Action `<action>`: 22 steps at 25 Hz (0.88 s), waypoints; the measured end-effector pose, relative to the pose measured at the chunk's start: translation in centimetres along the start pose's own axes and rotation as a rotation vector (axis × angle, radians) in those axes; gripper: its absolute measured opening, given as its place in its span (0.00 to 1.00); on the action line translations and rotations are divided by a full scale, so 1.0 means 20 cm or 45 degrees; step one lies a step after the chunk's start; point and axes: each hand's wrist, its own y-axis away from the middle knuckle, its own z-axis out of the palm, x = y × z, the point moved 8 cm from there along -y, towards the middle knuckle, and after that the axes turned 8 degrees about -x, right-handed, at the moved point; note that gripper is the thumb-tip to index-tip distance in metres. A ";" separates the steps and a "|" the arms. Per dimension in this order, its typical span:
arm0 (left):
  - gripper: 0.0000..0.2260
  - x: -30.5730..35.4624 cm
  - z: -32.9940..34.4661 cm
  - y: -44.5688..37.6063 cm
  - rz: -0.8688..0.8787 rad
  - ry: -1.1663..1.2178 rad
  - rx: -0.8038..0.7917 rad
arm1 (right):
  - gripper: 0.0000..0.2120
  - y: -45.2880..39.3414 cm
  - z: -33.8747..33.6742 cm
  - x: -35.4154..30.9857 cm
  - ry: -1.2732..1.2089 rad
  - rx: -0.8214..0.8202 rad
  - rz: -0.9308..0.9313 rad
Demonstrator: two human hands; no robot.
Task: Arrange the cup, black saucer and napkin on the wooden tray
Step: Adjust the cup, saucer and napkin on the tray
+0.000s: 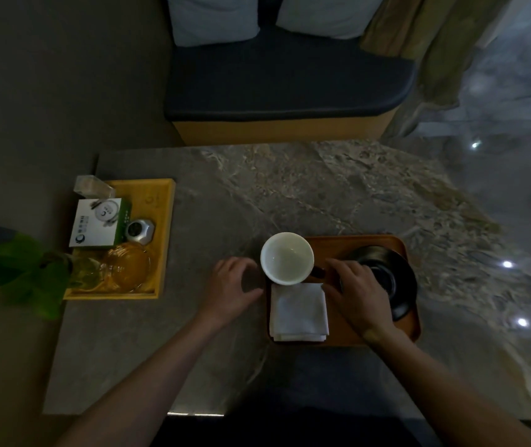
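Cups: one white cup (287, 258), empty, stood at the upper left corner of the wooden tray (338, 333), its rim overhanging the tray's left edge; a dark handle pointed right toward the right hand.
Saucers: one black saucer (396, 285) lay on the right half of the tray, partly covered by the right hand.
Napkins: one white folded napkin (299, 311) lay flat on the tray's lower left part, just below the cup.
Trays: two, the brown wooden tray right of centre and a yellow tray (164, 227) at the left of the frame, well apart.
Yellow tray contents: one white and green box (96, 227), one small silver clock-like object (139, 231), glassware (127, 269) too blurred to count.
Left hand (233, 287): bare, fingers spread and curved, resting on the table just left of the cup, holding nothing.
Right hand (359, 290): bare, fingers spread loosely over the saucer's left side near the cup handle; whether it gripped anything could not be told.
Surface: a grey marbled stone table (290, 188).
Room: dim; a bench with a dark cushion (290, 79) and two pale pillows (212, 17) at the top, a green plant (25, 269) at the far left, a glossy floor (516, 221) with light spots at the right.
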 end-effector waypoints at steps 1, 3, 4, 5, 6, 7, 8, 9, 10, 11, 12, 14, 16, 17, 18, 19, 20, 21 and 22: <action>0.29 0.01 -0.02 -0.05 0.011 0.023 -0.030 | 0.21 -0.04 -0.01 -0.02 0.021 -0.025 -0.024; 0.41 0.05 -0.03 -0.13 0.052 0.013 -0.163 | 0.19 -0.10 -0.02 -0.04 0.083 -0.071 -0.067; 0.45 0.06 -0.02 -0.16 0.067 -0.035 -0.229 | 0.19 -0.12 -0.02 -0.06 0.122 -0.101 -0.081; 0.48 0.07 -0.01 -0.18 0.077 -0.097 -0.281 | 0.19 -0.14 -0.02 -0.06 0.152 -0.124 -0.094; 0.49 0.08 0.00 -0.20 0.084 -0.155 -0.312 | 0.18 -0.16 -0.02 -0.07 0.162 -0.133 -0.111; 0.49 0.08 0.01 -0.22 0.086 -0.193 -0.326 | 0.17 -0.17 -0.03 -0.07 0.148 -0.127 -0.136; 0.49 0.08 0.01 -0.23 0.086 -0.205 -0.328 | 0.15 -0.17 -0.03 -0.08 0.120 -0.117 -0.165; 0.49 0.09 0.01 -0.24 0.087 -0.202 -0.324 | 0.14 -0.17 -0.04 -0.09 0.097 -0.110 -0.192; 0.48 0.09 0.00 -0.25 0.091 -0.197 -0.317 | 0.14 -0.17 -0.04 -0.09 0.086 -0.108 -0.208; 0.47 0.10 0.00 -0.26 0.097 -0.196 -0.312 | 0.13 -0.17 -0.04 -0.09 0.086 -0.109 -0.216; 0.47 0.10 0.00 -0.26 0.103 -0.197 -0.311 | 0.13 -0.17 -0.04 -0.09 0.091 -0.115 -0.217; 0.46 0.11 0.00 -0.27 0.109 -0.182 -0.305 | 0.14 -0.17 -0.04 -0.09 0.105 -0.136 -0.210; 0.45 0.12 0.00 -0.27 0.113 -0.143 -0.284 | 0.14 -0.18 -0.05 -0.08 0.116 -0.147 -0.188; 0.44 0.13 0.00 -0.27 0.117 -0.125 -0.270 | 0.14 -0.18 -0.06 -0.08 0.119 -0.145 -0.175; 0.44 0.14 0.00 -0.27 0.122 -0.111 -0.254 | 0.13 -0.18 -0.07 -0.08 0.123 -0.143 -0.164; 0.44 0.15 0.01 -0.28 0.126 -0.103 -0.237 | 0.13 -0.19 -0.08 -0.07 0.129 -0.148 -0.151; 0.43 0.15 0.02 -0.28 0.128 -0.101 -0.225 | 0.13 -0.19 -0.08 -0.06 0.139 -0.162 -0.135; 0.43 0.16 0.02 -0.28 0.125 -0.101 -0.217 | 0.14 -0.19 -0.09 -0.05 0.151 -0.177 -0.121; 0.43 0.17 0.02 -0.28 0.119 -0.099 -0.209 | 0.14 -0.20 -0.09 -0.04 0.161 -0.185 -0.112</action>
